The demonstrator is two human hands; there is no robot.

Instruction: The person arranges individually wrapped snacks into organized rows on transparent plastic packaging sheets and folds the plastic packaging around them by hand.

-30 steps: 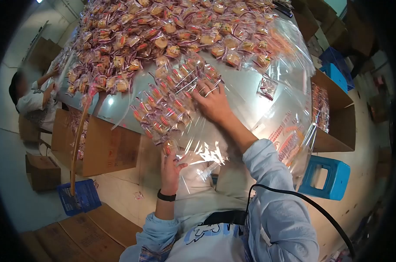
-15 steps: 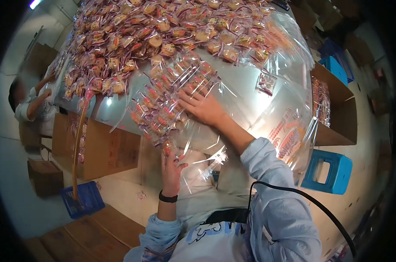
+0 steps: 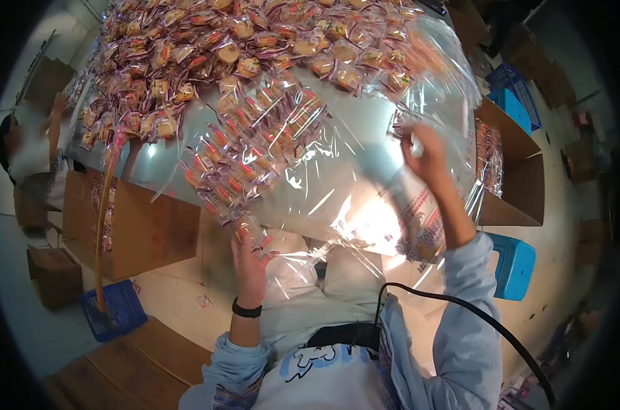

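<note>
At the lower centre of the frame, the left hand point(image 3: 250, 270), its grip spread, touches the near end of a clear plastic bag point(image 3: 318, 183) of wrapped golden cakes on the silver metal counter point(image 3: 148, 164). At right, the blurred right hand point(image 3: 426, 154) curls beside a small printed packet point(image 3: 397, 123); whether its grip pinches it, I cannot tell. Beyond spreads a heap of purple-edged cake packets point(image 3: 255, 41).

Both my arms reach forward, hands set wide apart.
I have the left hand point(image 3: 250, 270) low, fingers pointing away and thumb apart; the right hand point(image 3: 426, 152) is farther out, its fingers seemingly curled, though blur makes that uncertain.
</note>
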